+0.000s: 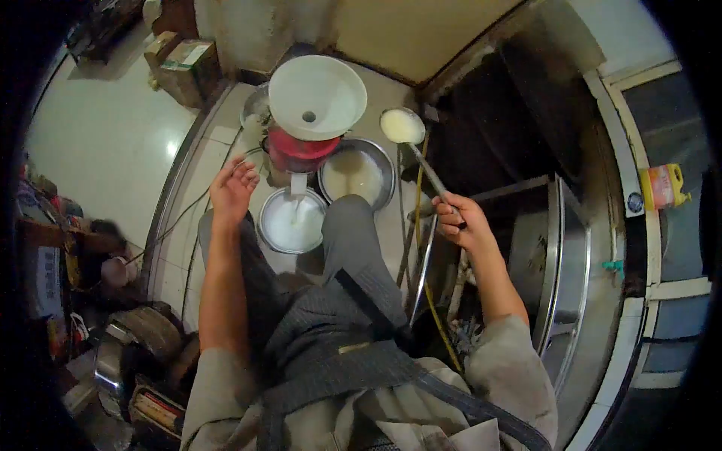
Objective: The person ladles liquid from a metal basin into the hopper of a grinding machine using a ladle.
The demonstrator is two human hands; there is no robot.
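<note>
My right hand (461, 219) grips the handle of a metal ladle (402, 126), whose bowl holds something pale yellow. The ladle is held out to the right of a grinder-like machine with a wide white hopper (320, 94) and a red body (301, 150). To the machine's left, my left hand (235, 186) is raised, its fingers loosely curled and apart with nothing in them. Under the white spout (298, 183) stands a metal pot (263, 224) of white, frothy contents. Beside it, a larger metal basin (390, 180) contains cream-coloured liquid.
A dark cable (180, 219) runs along the left of the machine. Cardboard boxes (186, 71) stand at the upper left. To the right are a metal-framed stand (554, 255) and a yellow jug (665, 186). Clutter, including a metal vessel (110, 372), fills the lower left.
</note>
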